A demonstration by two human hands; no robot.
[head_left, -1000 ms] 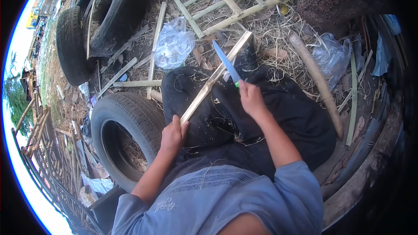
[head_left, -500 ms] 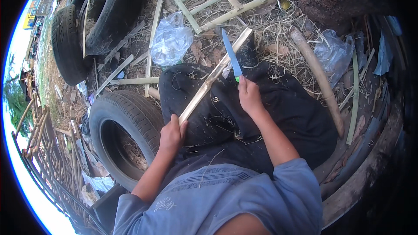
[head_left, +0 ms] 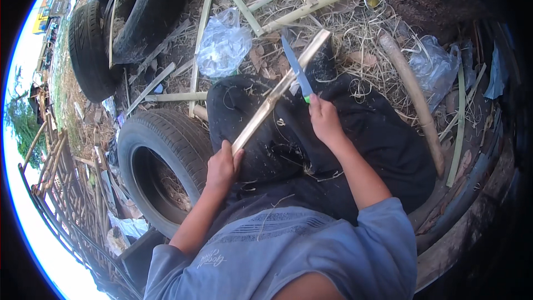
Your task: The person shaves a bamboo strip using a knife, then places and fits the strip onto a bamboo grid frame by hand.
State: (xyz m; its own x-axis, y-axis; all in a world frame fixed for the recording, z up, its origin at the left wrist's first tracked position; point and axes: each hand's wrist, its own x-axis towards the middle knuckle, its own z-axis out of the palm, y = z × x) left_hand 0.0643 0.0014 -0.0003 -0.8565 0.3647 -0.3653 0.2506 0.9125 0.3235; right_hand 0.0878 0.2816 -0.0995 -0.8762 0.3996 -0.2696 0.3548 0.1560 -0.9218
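My left hand (head_left: pixel 222 165) is closed round the near end of a pale split bamboo strip (head_left: pixel 259 115). The strip slants up and to the right across my dark trousers, with a knot about midway along it. In my right hand (head_left: pixel 325 119) is a knife (head_left: pixel 296 66) with a long bluish blade and a bit of green showing at the handle. Its blade points away from me and lies against or just over the strip's upper part; I cannot tell whether they touch. Bits of fibre cling to my trousers (head_left: pixel 361 139).
A tyre (head_left: pixel 130 175) lies at my left, and more tyres (head_left: pixel 83 50) stand at the far left. Ahead is a bamboo lattice (head_left: pixel 294 16) over scattered shavings. Clear plastic bags (head_left: pixel 223 44) lie about. A round stick (head_left: pixel 413 94) is at the right, near a trunk (head_left: pixel 438 0).
The whole view has shifted slightly, so everything sits a little further right. Both hands keep their hold, and the knife sits at nearly the same part of the strip.
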